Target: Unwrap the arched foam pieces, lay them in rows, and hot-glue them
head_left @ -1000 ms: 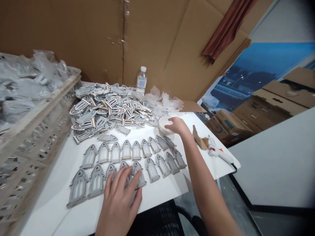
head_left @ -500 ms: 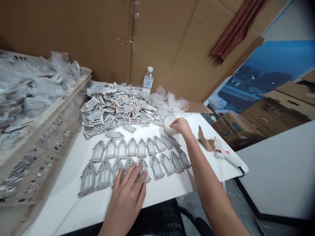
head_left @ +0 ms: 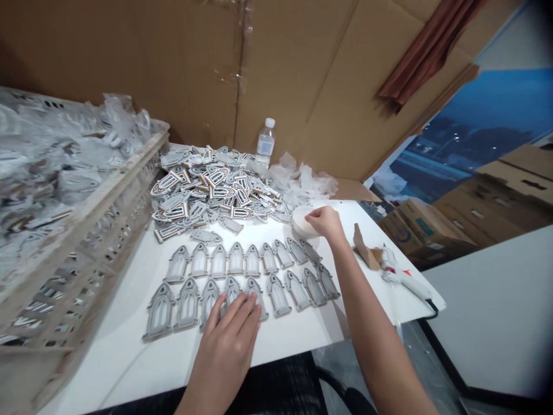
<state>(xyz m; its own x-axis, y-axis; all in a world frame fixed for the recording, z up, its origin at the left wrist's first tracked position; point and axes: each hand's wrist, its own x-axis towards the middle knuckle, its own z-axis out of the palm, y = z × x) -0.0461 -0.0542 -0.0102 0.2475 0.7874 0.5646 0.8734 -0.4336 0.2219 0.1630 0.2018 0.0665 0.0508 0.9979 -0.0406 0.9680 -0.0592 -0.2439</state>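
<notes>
Two rows of grey arched window-shaped pieces (head_left: 235,257) lie on the white table. My left hand (head_left: 231,340) rests flat, fingers stretched out, over the lower ends of several pieces in the nearer row. Beyond the right end of the rows sits a round white thing (head_left: 302,226), a shallow tub or a roll; I cannot tell which. At its right rim is my right hand (head_left: 327,222), with thumb and fingers pinched together. Whatever those fingertips hold, if anything, is hidden. Behind the rows is a heap of similar window-shaped pieces (head_left: 220,193).
A plastic crate (head_left: 108,207) full of bagged pieces stands at the left. A water bottle (head_left: 265,143) and crumpled plastic (head_left: 305,181) are behind the heap. At right lie a glue gun (head_left: 400,276) and torn cardboard (head_left: 367,251). A cardboard wall (head_left: 294,69) closes the back.
The whole view has shifted slightly, so things appear a little farther right. Both hands keep nearly the same places: left on the near row, right at the round white thing.
</notes>
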